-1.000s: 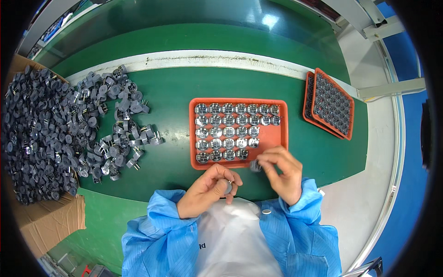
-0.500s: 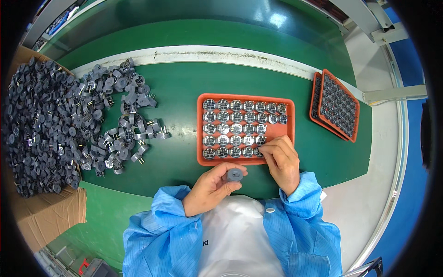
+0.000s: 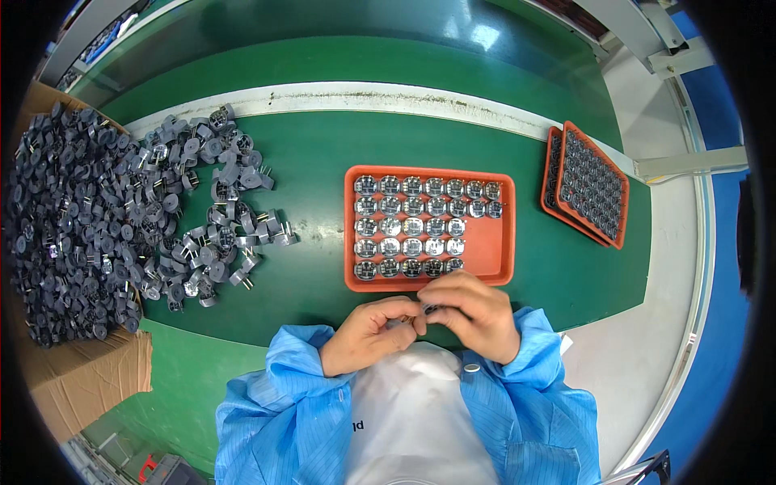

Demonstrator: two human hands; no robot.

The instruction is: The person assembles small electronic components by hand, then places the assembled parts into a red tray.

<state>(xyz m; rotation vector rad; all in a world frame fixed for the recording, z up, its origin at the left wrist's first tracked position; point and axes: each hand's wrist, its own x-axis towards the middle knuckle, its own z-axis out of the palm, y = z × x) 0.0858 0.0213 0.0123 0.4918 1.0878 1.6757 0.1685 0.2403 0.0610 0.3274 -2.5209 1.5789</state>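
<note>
Just in front of the tray, my left hand [image 3: 372,333] and my right hand [image 3: 477,314] meet with their fingertips together. Between them is a small round grey part [image 3: 429,309], mostly covered by the fingers. Both hands are closed on it. The orange-red tray [image 3: 489,250] lies flat behind the hands and carries rows of round parts [image 3: 413,226] with shiny tops. Its two far rows reach further right than the nearer ones. My right fingers cover a bit of the tray's near rim.
To the left, loose round grey parts [image 3: 214,238] with metal pins spread over the green table [image 3: 315,153], beside a cardboard box [image 3: 105,368] heaped with more. Two filled trays [image 3: 594,182] sit stacked at the right. A white strip [image 3: 356,93] runs along the back.
My right hand has left the tray's near row and moved left and toward me to join my left hand. The grey part, plainly visible before, is now mostly hidden by fingers.
</note>
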